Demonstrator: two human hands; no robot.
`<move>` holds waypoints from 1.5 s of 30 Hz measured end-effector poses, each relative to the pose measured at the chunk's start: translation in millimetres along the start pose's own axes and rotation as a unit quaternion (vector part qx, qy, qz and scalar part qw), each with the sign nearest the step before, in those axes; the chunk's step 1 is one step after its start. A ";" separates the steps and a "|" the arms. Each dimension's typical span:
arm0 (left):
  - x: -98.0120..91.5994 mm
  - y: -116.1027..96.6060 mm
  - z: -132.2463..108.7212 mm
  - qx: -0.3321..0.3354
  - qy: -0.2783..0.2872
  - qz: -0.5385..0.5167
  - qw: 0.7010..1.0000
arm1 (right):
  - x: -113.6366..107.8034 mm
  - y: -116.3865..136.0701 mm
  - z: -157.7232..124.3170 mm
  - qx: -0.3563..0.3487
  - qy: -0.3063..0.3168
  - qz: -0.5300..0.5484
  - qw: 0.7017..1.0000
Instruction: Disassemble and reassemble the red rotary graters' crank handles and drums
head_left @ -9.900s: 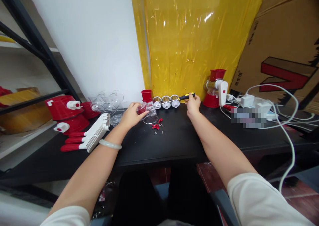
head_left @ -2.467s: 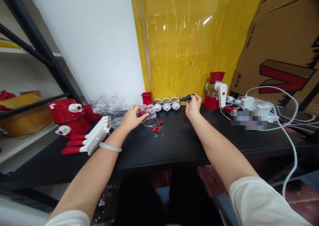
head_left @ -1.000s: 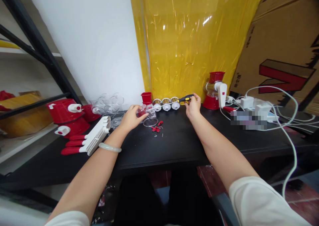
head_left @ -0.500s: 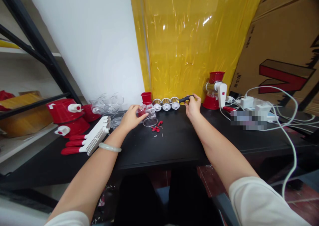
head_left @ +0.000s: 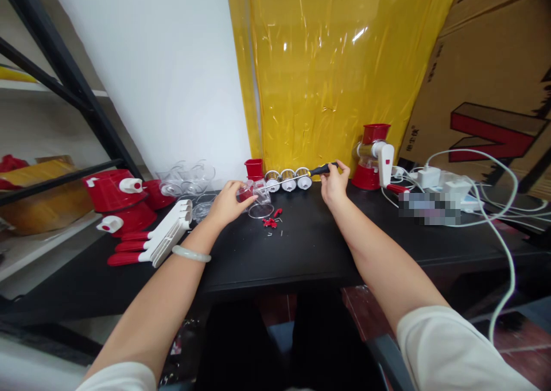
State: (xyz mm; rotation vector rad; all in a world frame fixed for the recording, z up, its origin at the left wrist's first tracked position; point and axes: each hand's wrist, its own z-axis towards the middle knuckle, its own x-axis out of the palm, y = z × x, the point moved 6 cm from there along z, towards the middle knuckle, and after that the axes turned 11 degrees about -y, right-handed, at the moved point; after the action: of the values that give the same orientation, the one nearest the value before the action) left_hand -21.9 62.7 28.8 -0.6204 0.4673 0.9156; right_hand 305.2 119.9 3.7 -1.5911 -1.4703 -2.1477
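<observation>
My left hand (head_left: pixel 229 202) grips a clear plastic housing (head_left: pixel 261 191) with a red part inside it, resting low over the black table. In my right hand (head_left: pixel 336 183) is a screwdriver (head_left: pixel 321 169) with a black and yellow handle. Its long metal shaft points left, and the tip reaches the clear housing; exactly what it touches is too small to tell. Just in front of the housing lie small red parts (head_left: pixel 270 223) and a few tiny metal pieces (head_left: pixel 281 233). Behind the shaft stand three metal grater drums (head_left: pixel 288 180) with white ends.
White crank handles with red grips (head_left: pixel 166 236) and red bases (head_left: pixel 114 198) lie at the left, near more clear housings (head_left: pixel 185 178). A whole red and white rotary grater (head_left: pixel 373 158) stands at the right, beside chargers and white cables (head_left: pixel 428 177). A cardboard box (head_left: pixel 482 86) leans behind.
Both hands keep their hold on the housing and the screwdriver. The whole view has shifted very slightly; nothing else has visibly moved.
</observation>
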 end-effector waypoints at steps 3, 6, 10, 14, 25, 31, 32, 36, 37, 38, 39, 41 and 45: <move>0.2 0.4 0.1 0.000 -0.001 -0.001 1.000 | -1.1 -3.5 2.7 0.000 -0.007 -0.011 1.000; 0.4 0.8 0.0 0.000 -0.001 -0.002 1.000 | -2.4 -5.3 5.3 0.003 -0.009 -0.018 1.000; 0.1 1.2 -0.2 -0.002 -0.002 -0.002 1.000 | -4.0 -3.2 5.4 0.005 -0.010 -0.026 1.000; 0.2 1.6 -0.2 -0.005 0.002 0.002 1.000 | -4.8 -2.7 3.4 0.017 -0.017 -0.032 0.999; -0.5 0.2 0.0 -0.009 0.007 0.002 1.000 | -3.7 -1.3 1.6 0.048 -0.004 -0.011 0.999; 0.0 1.3 0.0 0.000 -0.001 -0.002 1.000 | -2.8 1.6 -1.1 0.016 -0.022 -0.004 1.000; 0.1 1.6 0.0 0.000 -0.002 -0.001 1.000 | -2.6 0.9 -0.5 0.014 -0.022 -0.005 1.000; 0.6 2.3 0.1 -0.001 -0.002 -0.001 1.000 | -3.2 -4.3 5.4 0.020 -0.025 -0.004 0.999; 0.7 2.3 0.1 -0.001 -0.002 -0.001 1.000 | -3.3 -5.7 7.2 0.022 -0.025 -0.001 0.999; 0.7 2.2 0.1 -0.001 -0.003 -0.002 1.000 | -3.5 -6.9 8.9 0.023 -0.025 0.002 0.999; 0.6 2.0 0.1 -0.001 -0.003 -0.002 1.000 | -3.5 -7.9 10.4 0.023 -0.024 0.005 0.999; 0.4 1.7 -0.1 -0.001 -0.004 -0.002 1.000 | -3.5 -9.9 12.9 0.023 -0.022 0.012 0.999; 0.2 1.3 -0.5 -0.001 -0.002 0.003 1.000 | -1.1 -14.2 13.6 0.041 -0.008 0.027 0.999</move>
State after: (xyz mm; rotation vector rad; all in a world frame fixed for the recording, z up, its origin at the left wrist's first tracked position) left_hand -22.9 63.1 27.9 -0.6184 0.4642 0.9226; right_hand 307.1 136.8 -6.2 -1.6039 -1.4820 -2.0226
